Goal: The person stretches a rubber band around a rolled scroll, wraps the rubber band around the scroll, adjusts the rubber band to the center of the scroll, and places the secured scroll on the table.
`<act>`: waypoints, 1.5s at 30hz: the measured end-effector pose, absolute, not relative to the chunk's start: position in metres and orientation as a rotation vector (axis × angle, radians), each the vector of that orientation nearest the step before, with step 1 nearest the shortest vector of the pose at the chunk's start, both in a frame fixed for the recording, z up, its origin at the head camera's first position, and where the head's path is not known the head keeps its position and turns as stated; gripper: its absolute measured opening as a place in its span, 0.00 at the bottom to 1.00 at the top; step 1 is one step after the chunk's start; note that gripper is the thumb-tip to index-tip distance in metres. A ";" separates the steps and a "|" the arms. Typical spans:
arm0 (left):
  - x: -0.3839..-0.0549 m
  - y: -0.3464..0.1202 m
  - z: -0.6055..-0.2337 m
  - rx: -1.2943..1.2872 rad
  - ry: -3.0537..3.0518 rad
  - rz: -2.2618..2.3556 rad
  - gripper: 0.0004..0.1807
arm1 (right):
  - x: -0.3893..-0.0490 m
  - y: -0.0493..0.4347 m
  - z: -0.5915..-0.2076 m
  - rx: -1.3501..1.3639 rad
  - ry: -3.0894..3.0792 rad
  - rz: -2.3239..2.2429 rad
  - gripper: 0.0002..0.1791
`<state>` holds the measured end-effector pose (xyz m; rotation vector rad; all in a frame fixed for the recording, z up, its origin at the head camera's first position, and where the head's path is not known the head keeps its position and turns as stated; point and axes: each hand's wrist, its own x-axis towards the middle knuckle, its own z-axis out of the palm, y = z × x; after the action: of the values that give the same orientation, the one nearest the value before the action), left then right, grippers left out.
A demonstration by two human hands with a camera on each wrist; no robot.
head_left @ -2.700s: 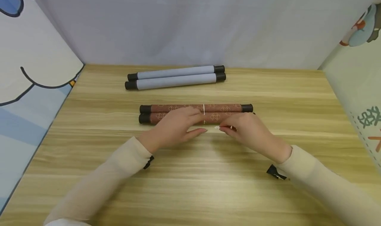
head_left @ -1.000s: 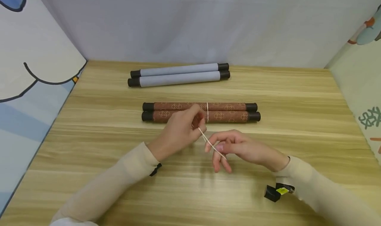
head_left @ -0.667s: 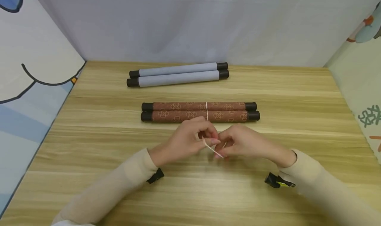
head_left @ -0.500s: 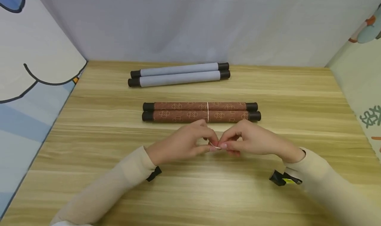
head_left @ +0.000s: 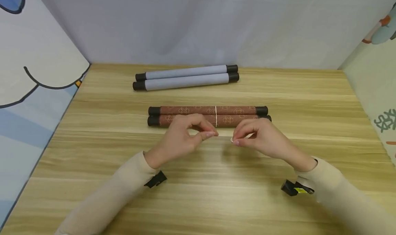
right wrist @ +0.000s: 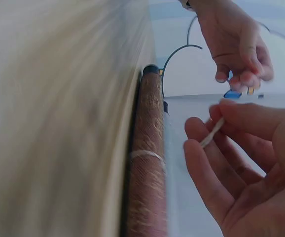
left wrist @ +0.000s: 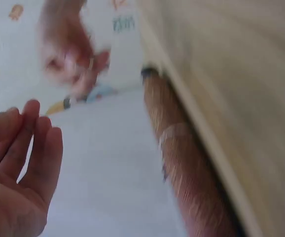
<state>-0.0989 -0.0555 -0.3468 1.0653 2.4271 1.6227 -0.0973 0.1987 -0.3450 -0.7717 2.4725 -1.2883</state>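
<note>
Two brown patterned scrolls [head_left: 185,119] with black end caps lie side by side, a white band [head_left: 216,116] around their middle. In front of them, my right hand [head_left: 263,138] pinches a small white string [right wrist: 213,133] between thumb and fingers; the right wrist view shows it as a short, twisted strand. My left hand [head_left: 182,135] hovers before the scrolls' left half. Its thumb meets its fingertips, and no string shows between them in the left wrist view. A gap separates the hands.
Two grey-blue scrolls [head_left: 187,81] with black caps lie farther back on the wooden table [head_left: 198,200]. A pale curtain [head_left: 204,25] stands along the back edge, with printed panels at left and right. A black wrist camera [head_left: 289,187] sits below the right cuff.
Earlier the string ran between both hands, and half a second ago the fingertips met. Now the hands are apart, the left drawn back leftward, the string gathered in the right fingers.
</note>
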 end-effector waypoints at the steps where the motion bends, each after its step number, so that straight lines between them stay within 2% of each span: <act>1: -0.100 -0.057 -0.345 1.041 2.440 1.631 0.02 | -0.097 0.201 -0.346 -0.748 2.463 -1.319 0.03; 3: -0.101 -0.058 -0.343 1.041 2.467 1.582 0.01 | -0.097 0.203 -0.348 -0.730 2.379 -1.417 0.03; 8: -0.102 -0.047 -0.351 1.223 2.513 1.322 0.07 | -0.096 0.200 -0.350 -0.823 2.151 -1.546 0.06; 12: -0.098 -0.043 -0.356 1.301 2.556 1.273 0.05 | -0.093 0.198 -0.348 -0.765 2.081 -1.577 0.07; 18: -0.095 -0.041 -0.360 1.298 2.513 1.330 0.04 | -0.092 0.193 -0.346 -0.699 1.992 -1.605 0.09; 24: -0.096 -0.052 -0.357 1.121 2.404 1.532 0.02 | -0.092 0.197 -0.345 -0.469 2.024 -1.632 0.11; 31: -0.096 -0.058 -0.356 1.141 2.430 1.425 0.07 | -0.091 0.196 -0.350 -0.339 2.008 -1.709 0.05; 34: -0.095 -0.057 -0.355 1.176 2.499 1.363 0.07 | -0.088 0.190 -0.351 -0.390 2.102 -1.677 0.05; 39: -0.092 -0.049 -0.351 1.237 2.615 1.169 0.02 | -0.082 0.175 -0.350 -0.659 2.429 -1.436 0.09; 45: -0.091 -0.049 -0.348 1.264 2.746 1.008 0.04 | -0.081 0.175 -0.345 -0.705 2.607 -1.243 0.03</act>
<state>-0.0906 -0.0487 -0.3484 1.2636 2.7458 1.0085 -0.0812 0.1745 -0.3455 -0.7047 2.6069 -1.2427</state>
